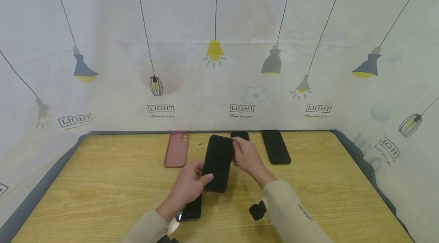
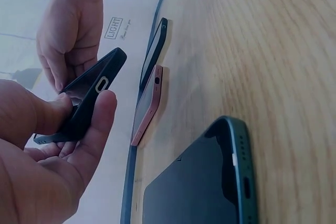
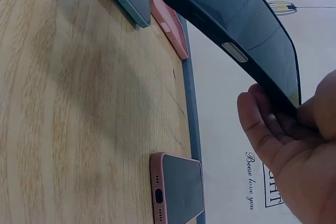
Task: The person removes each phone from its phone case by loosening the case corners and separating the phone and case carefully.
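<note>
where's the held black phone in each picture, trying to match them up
Head: black phone, lower middle.
Left wrist: left of centre, seen end-on.
Right wrist: upper right, cut off at the top.
Shared landmark: pink-cased phone, partly hidden in the head view.

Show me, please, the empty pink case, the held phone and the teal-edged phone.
Empty pink case (image 1: 176,150), head view: inner back panel.
Held phone (image 1: 218,163), head view: screen middle.
Teal-edged phone (image 2: 193,186), left wrist view: its dark screen.

Wooden table (image 1: 343,189), pink case (image 1: 176,149), pink phone (image 3: 181,188), black phone (image 1: 276,147), green phone (image 2: 197,182)
</note>
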A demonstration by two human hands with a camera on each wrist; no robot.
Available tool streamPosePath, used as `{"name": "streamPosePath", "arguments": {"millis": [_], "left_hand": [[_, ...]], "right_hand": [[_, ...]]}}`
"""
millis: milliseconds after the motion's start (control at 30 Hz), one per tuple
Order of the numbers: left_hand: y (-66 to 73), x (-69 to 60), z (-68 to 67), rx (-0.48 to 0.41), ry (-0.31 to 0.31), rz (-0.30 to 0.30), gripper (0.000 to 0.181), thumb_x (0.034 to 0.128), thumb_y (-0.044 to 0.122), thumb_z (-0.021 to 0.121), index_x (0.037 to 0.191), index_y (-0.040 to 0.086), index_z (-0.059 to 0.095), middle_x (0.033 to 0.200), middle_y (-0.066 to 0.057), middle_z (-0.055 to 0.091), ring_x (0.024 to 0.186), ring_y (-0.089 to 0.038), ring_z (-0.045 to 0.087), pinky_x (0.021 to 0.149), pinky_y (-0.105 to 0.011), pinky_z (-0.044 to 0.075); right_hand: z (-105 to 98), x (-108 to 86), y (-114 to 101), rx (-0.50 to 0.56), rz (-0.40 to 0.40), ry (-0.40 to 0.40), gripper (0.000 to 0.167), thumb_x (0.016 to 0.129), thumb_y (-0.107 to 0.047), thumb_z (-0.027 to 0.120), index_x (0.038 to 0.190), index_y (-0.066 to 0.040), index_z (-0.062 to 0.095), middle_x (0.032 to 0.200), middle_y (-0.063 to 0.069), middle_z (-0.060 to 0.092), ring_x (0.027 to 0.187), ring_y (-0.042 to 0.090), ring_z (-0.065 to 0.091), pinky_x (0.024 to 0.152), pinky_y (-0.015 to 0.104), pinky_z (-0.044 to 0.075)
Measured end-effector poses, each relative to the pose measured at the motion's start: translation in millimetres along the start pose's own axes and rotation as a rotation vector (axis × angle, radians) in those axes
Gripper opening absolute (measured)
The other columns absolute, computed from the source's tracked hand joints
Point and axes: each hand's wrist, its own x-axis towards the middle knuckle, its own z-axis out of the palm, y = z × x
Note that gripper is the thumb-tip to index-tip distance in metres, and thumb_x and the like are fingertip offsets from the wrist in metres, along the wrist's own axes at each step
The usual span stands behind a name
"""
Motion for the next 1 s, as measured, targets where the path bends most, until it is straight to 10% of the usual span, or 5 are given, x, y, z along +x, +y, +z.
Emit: {"name": "streamPosePath", "arguments": {"millis": [167,400,1000], "left_hand": [[0.3,-2.1,0.8,0.019,-0.014,0.009,0.012,0.0962,0.002,0.071,0.101,-0.005,0.062,0.083,-0.011,0.068,0.07,-0.018,0.068,0.058,-0.04,0.063],[1.7,-6.1,1.1,0.024,-0.039,0.025,0.013,0.0977,0.003,0.069,0.103,-0.005,0.061,0.085,-0.012,0.068,0.07,-0.02,0.069,0.058,-0.037,0.063],[4.9,-10.0,5.4,0.141,-0.012,0.054,0.013,0.0983,0.008,0.07,0.101,-0.001,0.061,0.079,-0.006,0.066,0.06,-0.021,0.07,0.054,-0.027,0.058]], "right_hand": [[2.2,0.8,0.1,-0.069,-0.016,-0.002,0.027,0.108,-0.001,0.046,0.123,0.007,0.066,0.075,0.013,0.068,0.059,0.019,0.064,0.058,0.033,0.057],[5.8,2.3,-4.1,-0.266,-0.062,0.005,0.026,0.105,0.004,0.046,0.122,0.01,0.064,0.115,0.027,0.072,0.105,0.039,0.071,0.089,0.049,0.06],[14.6,8.7,-14.6,-0.417,0.079,-0.1,0.037,0.096,0.011,0.053,0.133,0.013,0.054,0.115,0.026,0.066,0.107,0.038,0.068,0.084,0.046,0.06]]}}
